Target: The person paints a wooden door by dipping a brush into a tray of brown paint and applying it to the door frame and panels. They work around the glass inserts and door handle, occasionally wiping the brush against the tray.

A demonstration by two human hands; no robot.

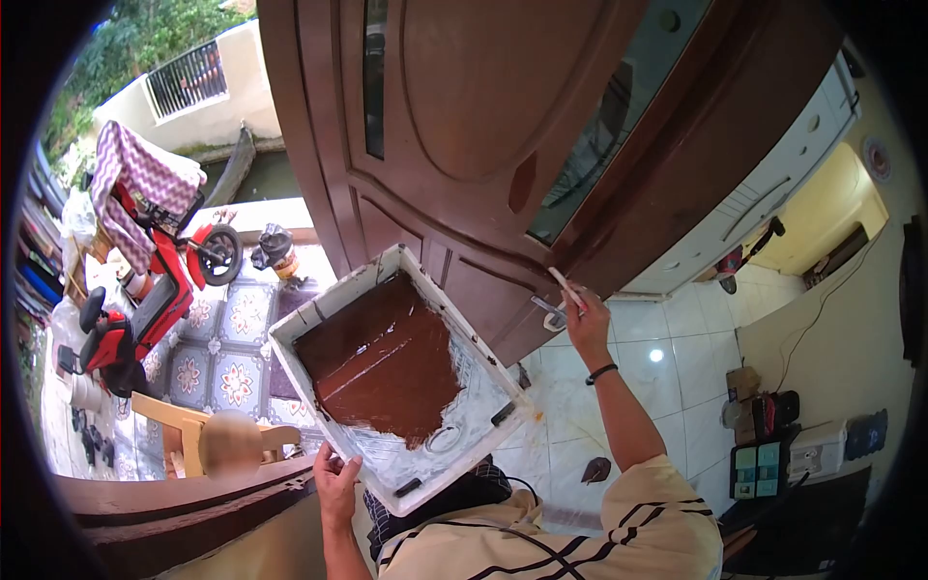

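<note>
A white, shallow, tray-like box with a raised rim is tilted in front of me. Reddish-brown paint covers much of its inside, with whitish smears along the near side. My left hand grips the near left rim, thumb on top. Raised at the door, my right hand is closed around a slim, pale paintbrush, whose tip is close to the lower panel of the brown door; contact cannot be made out. Just below that hand is a metal door handle.
A red motorbike stands on patterned tiles at left, near a wooden chair and a blurred round shape. A brown ledge runs at lower left. White floor tiles and boxes lie right.
</note>
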